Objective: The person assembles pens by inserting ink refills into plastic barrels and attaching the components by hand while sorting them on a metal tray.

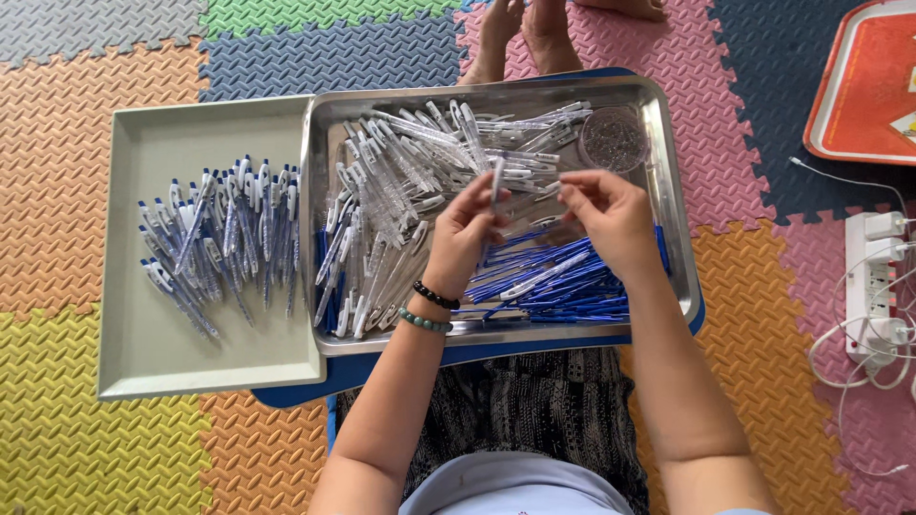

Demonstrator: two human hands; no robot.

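- Over the steel tray (pixel 670 191), head view: the left hand (pixel 465 232) has its fingers closed on a clear pen barrel (pixel 497 183), held upright above the tray so that its open end faces the other hand; two bead bracelets (pixel 429 307) sit at that wrist.
- The right hand (pixel 606 215) is just beside the barrel, fingertips pinched together near it; whether they grip a small part is too fine to tell; the pinch looks, in my judgement, like a hold for feeding something into the barrel.
- In the tray, sorted by kind, seemingly to keep each part within easy reach: a heap of clear barrels (pixel 410 172) at the left and far side; blue refills (pixel 544 281) at the near side under the right hand; a round clear dish (pixel 613 138) of tiny metal pieces in the far right corner.
- Touching the steel tray's left edge: a grey tray (pixel 143 362) holding a spread of finished pens (pixel 219 238) with blue tips; it lies on the left-hand side, apart from the loose parts.
- Under both trays: a blue board (pixel 382 367) resting across the person's lap.
- Surroundings: coloured foam floor mats (pixel 76 191); bare feet (pixel 525 33) beyond the tray; an orange tray (pixel 859 86) far right; a white power strip (pixel 873 286) with cables at the right edge.
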